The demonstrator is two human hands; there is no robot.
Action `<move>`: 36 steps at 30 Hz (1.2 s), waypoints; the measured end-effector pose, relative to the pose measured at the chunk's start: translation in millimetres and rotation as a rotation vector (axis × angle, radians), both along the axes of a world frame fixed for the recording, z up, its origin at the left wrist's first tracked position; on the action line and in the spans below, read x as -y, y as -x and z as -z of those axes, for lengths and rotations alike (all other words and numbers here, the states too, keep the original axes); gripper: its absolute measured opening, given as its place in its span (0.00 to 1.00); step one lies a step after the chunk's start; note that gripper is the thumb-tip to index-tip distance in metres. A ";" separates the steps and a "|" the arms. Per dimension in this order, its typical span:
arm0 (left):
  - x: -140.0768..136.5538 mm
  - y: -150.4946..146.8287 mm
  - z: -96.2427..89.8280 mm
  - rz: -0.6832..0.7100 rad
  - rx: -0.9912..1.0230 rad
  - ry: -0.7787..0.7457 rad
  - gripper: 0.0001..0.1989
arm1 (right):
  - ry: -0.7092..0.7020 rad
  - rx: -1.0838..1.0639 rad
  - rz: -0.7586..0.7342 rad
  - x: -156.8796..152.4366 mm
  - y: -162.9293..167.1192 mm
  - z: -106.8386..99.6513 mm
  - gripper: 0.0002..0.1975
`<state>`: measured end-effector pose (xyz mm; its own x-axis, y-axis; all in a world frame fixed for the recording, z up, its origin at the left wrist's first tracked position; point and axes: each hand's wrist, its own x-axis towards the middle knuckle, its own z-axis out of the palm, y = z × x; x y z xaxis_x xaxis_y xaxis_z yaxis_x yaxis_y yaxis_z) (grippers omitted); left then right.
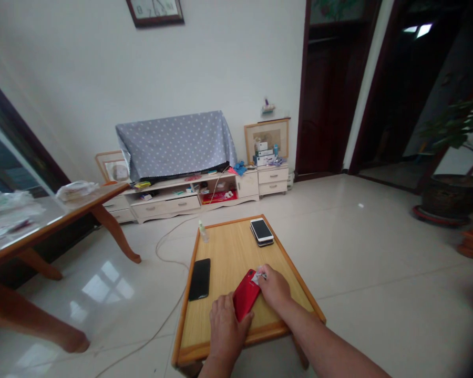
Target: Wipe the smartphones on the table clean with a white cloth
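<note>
A red phone point(246, 296) lies back side up over the small wooden table point(228, 239), tilted to the right. My left hand point(227, 326) grips its lower left part, fingers along one edge and thumb at the bottom. At the upper right corner, near the camera lens, my right hand point(275, 287) is closed on a small white cloth or tissue point(257, 277) that touches the phone's back. A black phone point(199, 279) rests at the table's left edge. Farther back on the right, a white phone point(261, 229) sits on top of a dark one. A small clear spray bottle point(203, 232) stands at the far left corner.
A larger wooden table point(114, 191) with plastic bags stands at the left. A cable point(160, 257) runs along the tiled floor beside the small table. Against the wall is a low white cabinet point(165, 208) under a dotted cloth point(177, 144). A potted plant point(453, 197) stands at right.
</note>
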<state>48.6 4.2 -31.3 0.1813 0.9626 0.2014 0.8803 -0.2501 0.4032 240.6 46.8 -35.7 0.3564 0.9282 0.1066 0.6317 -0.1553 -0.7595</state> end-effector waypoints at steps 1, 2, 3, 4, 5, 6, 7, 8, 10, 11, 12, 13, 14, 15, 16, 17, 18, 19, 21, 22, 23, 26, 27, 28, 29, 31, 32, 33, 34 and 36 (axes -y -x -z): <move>0.2 -0.2 -0.3 0.002 0.000 0.000 0.29 | 0.006 0.039 0.002 1.5 0.6 -0.9 0.06; 0.5 -0.4 -0.6 0.006 0.002 -0.001 0.29 | 0.011 0.074 0.004 3.0 1.3 -1.6 0.06; 0.8 -0.5 -0.9 0.012 0.006 -0.003 0.28 | 0.013 0.107 0.003 4.3 2.0 -2.2 0.05; 1.1 -0.5 -1.3 0.020 0.010 -0.005 0.28 | 0.013 0.134 -0.002 5.4 2.6 -2.6 0.05; 1.5 -0.4 -1.7 0.029 0.014 -0.007 0.28 | 0.012 0.158 -0.009 6.5 3.1 -3.1 0.06; 1.8 -0.3 -2.3 0.037 0.017 -0.010 0.27 | 0.008 0.178 -0.018 7.4 3.4 -3.6 0.06; 2.1 -0.2 -3.0 0.044 0.017 -0.012 0.27 | 0.003 0.195 -0.027 8.3 3.6 -4.2 0.07; 2.4 0.0 -3.8 0.049 0.015 -0.012 0.27 | -0.004 0.210 -0.039 9.0 3.7 -5.0 0.08; 2.8 0.0 -5.5 0.059 0.005 -0.010 0.26 | -0.022 0.233 -0.064 10.4 3.5 -6.7 0.09; 2.9 -0.1 -6.1 0.064 -0.002 -0.006 0.26 | -0.030 0.243 -0.075 10.9 3.3 -7.7 0.09; 2.9 -0.3 -6.4 0.068 -0.010 -0.002 0.26 | -0.038 0.250 -0.085 11.5 3.1 -8.7 0.09; 2.8 -0.7 -6.4 0.070 -0.019 0.000 0.26 | -0.044 0.257 -0.092 12.2 3.0 -9.6 0.09; 2.6 -1.1 -6.0 0.069 -0.028 0.002 0.26 | -0.049 0.261 -0.096 12.9 2.9 -10.6 0.09; 2.3 -1.5 -5.2 0.067 -0.039 0.003 0.26 | -0.055 0.266 -0.098 13.7 2.9 -11.4 0.09; 1.9 -1.8 -4.2 0.061 -0.049 0.006 0.26 | -0.060 0.269 -0.097 14.6 3.0 -12.3 0.09; 1.4 -2.1 -3.0 0.056 -0.061 0.012 0.27 | -0.064 0.271 -0.094 15.6 3.1 -13.0 0.09; 0.7 -2.2 -1.6 0.051 -0.073 0.017 0.27 | -0.067 0.273 -0.090 16.6 3.4 -13.6 0.09; -0.1 -2.0 -0.3 0.049 -0.087 0.021 0.27 | -0.070 0.274 -0.087 17.6 3.6 -14.1 0.09; -2.1 -1.2 2.1 0.056 -0.110 0.024 0.28 | -0.075 0.275 -0.083 19.6 4.0 -14.3 0.10; -3.1 -0.6 3.2 0.066 -0.120 0.027 0.28 | -0.078 0.274 -0.082 20.4 4.1 -14.1 0.10; -4.1 0.2 4.1 0.076 -0.128 0.032 0.29 | -0.081 0.273 -0.083 21.1 4.0 -13.6 0.10; -6.3 1.9 6.0 0.085 -0.147 0.044 0.31 | -0.084 0.266 -0.080 22.5 2.4 -11.9 0.09; -6.8 2.2 6.4 0.083 -0.152 0.049 0.31 | -0.083 0.259 -0.076 22.9 1.3 -11.9 0.09; -7.1 2.3 6.8 0.080 -0.157 0.050 0.31 | -0.084 0.248 -0.068 23.3 0.0 -12.6 0.08; -7.3 2.5 6.9 0.077 -0.161 0.049 0.32 | -0.092 0.233 -0.055 23.7 -1.6 -14.0 0.08; -7.6 2.8 6.8 0.083 -0.165 0.046 0.32 | -0.135 0.198 -0.028 24.8 -5.1 -19.2 0.07; -7.7 3.1 6.3 0.087 -0.166 0.042 0.31 | -0.165 0.176 -0.018 25.3 -6.7 -22.9 0.06; -7.6 3.5 5.5 0.089 -0.165 0.039 0.31 | -0.194 0.150 -0.011 25.8 -8.1 -27.0 0.06; -7.2 3.9 4.5 0.088 -0.165 0.036 0.31 | -0.220 0.118 -0.011 26.2 -9.0 -31.2 0.05; -5.2 4.2 1.9 0.083 -0.161 0.030 0.30 | -0.248 0.004 -0.024 26.8 -9.4 -38.8 0.05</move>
